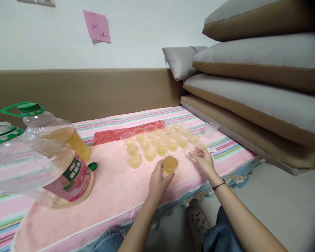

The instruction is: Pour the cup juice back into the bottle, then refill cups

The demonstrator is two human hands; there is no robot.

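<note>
My left hand (159, 177) is closed around a clear plastic cup (170, 163) of yellow juice, thumb and fingers on opposite sides. Beyond it stand rows of clear plastic cups (149, 154) with pale yellow juice. My right hand (204, 160) hovers at the right end of these rows, fingers loosely bent and apart, close to a juice cup (204, 142) partly behind it. Whether its fingertips touch a cup is hard to tell. An upright clear cup (211, 128) with no visible juice stands at the far right.
Two large clear bottles, a labelled one (76, 178) and a green-capped one (77, 140), stand at left. A green cap (92, 166) lies beside them. Behind the cups is a red plastic sheet (107, 136). Stacked grey-brown cushions (257, 84) rise at right. The pink cloth's front edge hangs over.
</note>
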